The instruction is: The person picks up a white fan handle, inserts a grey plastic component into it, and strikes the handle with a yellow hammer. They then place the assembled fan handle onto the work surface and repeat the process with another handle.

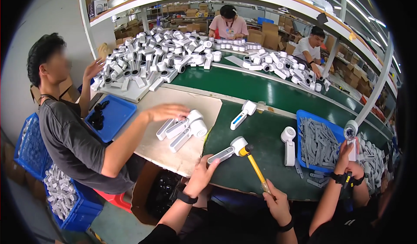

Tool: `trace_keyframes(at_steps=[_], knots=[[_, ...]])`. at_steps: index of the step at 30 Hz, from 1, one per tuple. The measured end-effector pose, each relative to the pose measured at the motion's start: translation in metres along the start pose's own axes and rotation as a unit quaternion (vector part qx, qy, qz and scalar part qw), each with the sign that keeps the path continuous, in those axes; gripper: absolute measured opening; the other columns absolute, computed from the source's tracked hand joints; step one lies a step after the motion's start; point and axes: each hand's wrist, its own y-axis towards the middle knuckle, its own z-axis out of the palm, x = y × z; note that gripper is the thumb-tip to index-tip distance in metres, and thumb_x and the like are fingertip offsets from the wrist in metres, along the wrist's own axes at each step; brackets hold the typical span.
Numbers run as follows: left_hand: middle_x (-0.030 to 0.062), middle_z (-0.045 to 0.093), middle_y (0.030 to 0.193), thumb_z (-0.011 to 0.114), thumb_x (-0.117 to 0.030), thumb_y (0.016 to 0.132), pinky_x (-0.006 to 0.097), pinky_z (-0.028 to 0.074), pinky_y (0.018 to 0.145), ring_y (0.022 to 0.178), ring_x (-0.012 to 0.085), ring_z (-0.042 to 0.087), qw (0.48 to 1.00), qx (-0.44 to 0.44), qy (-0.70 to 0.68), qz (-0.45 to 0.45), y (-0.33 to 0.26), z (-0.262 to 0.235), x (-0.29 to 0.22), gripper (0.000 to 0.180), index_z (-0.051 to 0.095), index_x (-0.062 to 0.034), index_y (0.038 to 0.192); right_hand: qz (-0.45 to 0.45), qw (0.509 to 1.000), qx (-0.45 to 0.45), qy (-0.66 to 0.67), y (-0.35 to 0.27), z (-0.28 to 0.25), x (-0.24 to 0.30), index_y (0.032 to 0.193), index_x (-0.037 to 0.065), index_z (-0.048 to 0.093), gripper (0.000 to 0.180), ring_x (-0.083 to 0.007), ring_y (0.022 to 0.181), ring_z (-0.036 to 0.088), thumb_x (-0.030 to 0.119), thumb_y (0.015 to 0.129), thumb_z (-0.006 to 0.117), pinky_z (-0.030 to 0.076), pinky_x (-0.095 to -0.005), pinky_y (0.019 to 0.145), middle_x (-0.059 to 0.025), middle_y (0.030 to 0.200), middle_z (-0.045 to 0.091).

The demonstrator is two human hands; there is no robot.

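Note:
My left hand (202,174) is closed round the grey handle end of a white handheld fan (237,146), which lies tilted over the green tabletop (265,135). In my right hand (278,204) is a hammer (257,169) with a yellow shaft and a black head. That head is against or just over the fan's round end; I cannot tell whether they touch. Beyond my hands lies another white fan (243,113) with a blue mark on its handle. To the right, a similar fan (288,146) rests lengthwise.
A blue tray (298,118) of grey strips stands right, near a co-worker's hands (349,163) holding a fan. At left, another co-worker's arm (130,144) reaches over several fans (184,129) on a pale board. A fan pile (152,53) lies by the green conveyor (204,81).

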Motion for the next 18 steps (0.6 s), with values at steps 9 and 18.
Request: trace_keyframes(at_steps=[9,18], knots=[[0.0166,0.064,0.087,0.081,-0.018,0.076,0.042,0.049,0.083,0.089,0.0344,0.06,0.855,-0.123,0.367,0.344,0.02,-0.004,0.007,0.027,0.069,0.0004,0.091,-0.17,0.979,-0.018,-0.11,0.024,0.019,0.02,0.136,-0.001,0.053,0.047,-0.0257,0.071,0.06,0.002,0.09,0.063,0.048,-0.0324,0.068,-0.015,0.086,0.061],[0.0148,0.064,0.086,0.083,-0.02,0.073,0.042,0.048,0.082,0.088,0.0342,0.059,0.842,-0.15,0.371,0.362,0.023,-0.005,0.023,0.027,0.069,-0.0008,0.087,-0.145,0.979,0.042,-0.136,0.022,0.024,0.026,0.134,0.006,0.057,0.046,-0.033,0.073,0.061,0.006,0.089,0.065,0.05,-0.0364,0.068,-0.0159,0.086,0.062]])
